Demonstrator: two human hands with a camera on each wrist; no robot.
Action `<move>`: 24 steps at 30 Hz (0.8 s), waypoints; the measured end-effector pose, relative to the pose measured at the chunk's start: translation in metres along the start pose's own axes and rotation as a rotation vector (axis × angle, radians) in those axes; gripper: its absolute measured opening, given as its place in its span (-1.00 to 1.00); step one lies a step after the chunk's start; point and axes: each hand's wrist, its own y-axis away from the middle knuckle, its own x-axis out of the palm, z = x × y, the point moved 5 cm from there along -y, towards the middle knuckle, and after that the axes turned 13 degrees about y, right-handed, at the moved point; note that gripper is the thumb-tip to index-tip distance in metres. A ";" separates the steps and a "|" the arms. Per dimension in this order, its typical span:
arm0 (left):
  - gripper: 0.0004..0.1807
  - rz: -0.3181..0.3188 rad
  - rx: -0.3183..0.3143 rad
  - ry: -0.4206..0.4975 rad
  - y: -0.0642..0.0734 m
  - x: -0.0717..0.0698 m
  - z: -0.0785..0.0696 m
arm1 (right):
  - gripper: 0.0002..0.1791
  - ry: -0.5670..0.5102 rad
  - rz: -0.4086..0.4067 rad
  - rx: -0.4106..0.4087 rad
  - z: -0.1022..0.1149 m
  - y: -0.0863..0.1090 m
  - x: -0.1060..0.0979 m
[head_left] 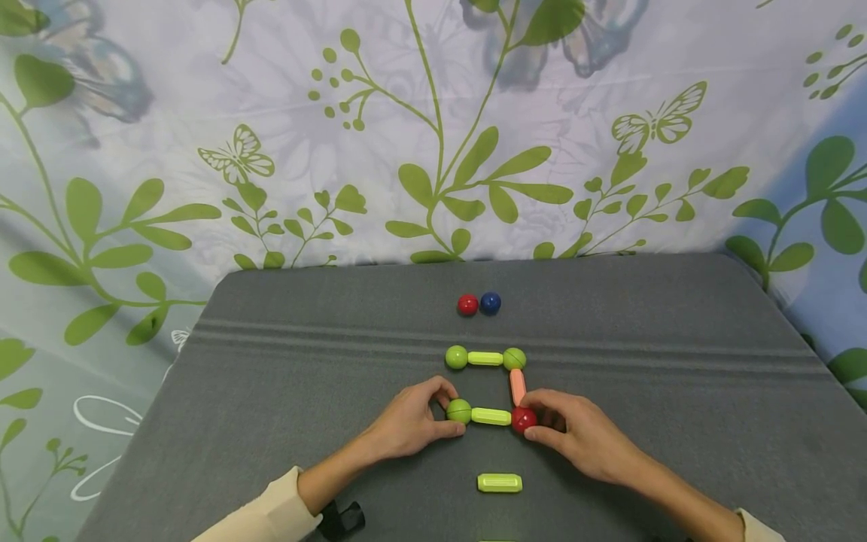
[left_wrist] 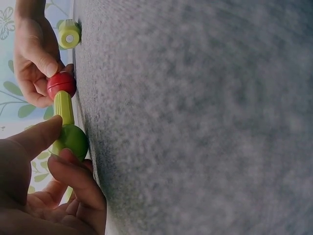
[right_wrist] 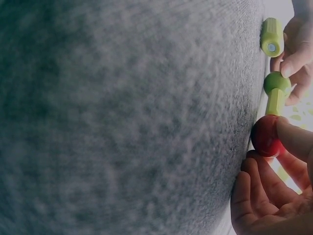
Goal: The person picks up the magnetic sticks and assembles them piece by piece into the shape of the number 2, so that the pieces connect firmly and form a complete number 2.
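My left hand (head_left: 409, 423) pinches a green ball (head_left: 458, 411) between thumb and fingers. Across from it, my right hand (head_left: 585, 435) grips a red ball (head_left: 524, 420) the same way. A yellow-green rod (head_left: 491, 416) joins these two balls, lying low over the grey cloth in both wrist views. From the red ball a pink rod (head_left: 518, 386) runs back to another green ball (head_left: 515, 359). There a second yellow-green rod (head_left: 485, 358) leads left to a further green ball (head_left: 457, 357), so the chain forms a square with its left side unjoined.
Nearer the body lies a loose yellow-green rod (head_left: 500, 482), its metal end visible in the wrist views. Behind the chain, a loose red ball (head_left: 467, 304) and a blue ball (head_left: 491, 302) sit side by side. A leaf-patterned curtain (head_left: 379, 165) hangs behind the grey table (head_left: 305, 331).
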 end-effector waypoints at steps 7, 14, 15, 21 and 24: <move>-0.60 0.001 0.001 0.000 0.001 0.000 0.001 | -0.74 0.008 0.000 -0.005 0.000 0.000 0.001; -0.61 0.008 0.007 -0.011 0.001 0.000 0.001 | -0.71 0.018 -0.003 0.006 -0.002 0.000 0.002; -0.61 0.009 0.004 -0.011 0.001 0.000 0.001 | -0.71 0.018 -0.002 0.009 -0.002 0.000 0.002; -0.60 0.004 -0.014 -0.050 0.002 -0.002 0.000 | -0.72 0.014 0.003 0.008 -0.001 -0.001 0.002; -0.60 -0.032 0.030 -0.099 0.005 -0.003 -0.006 | -0.72 0.013 -0.002 0.005 -0.001 -0.001 0.002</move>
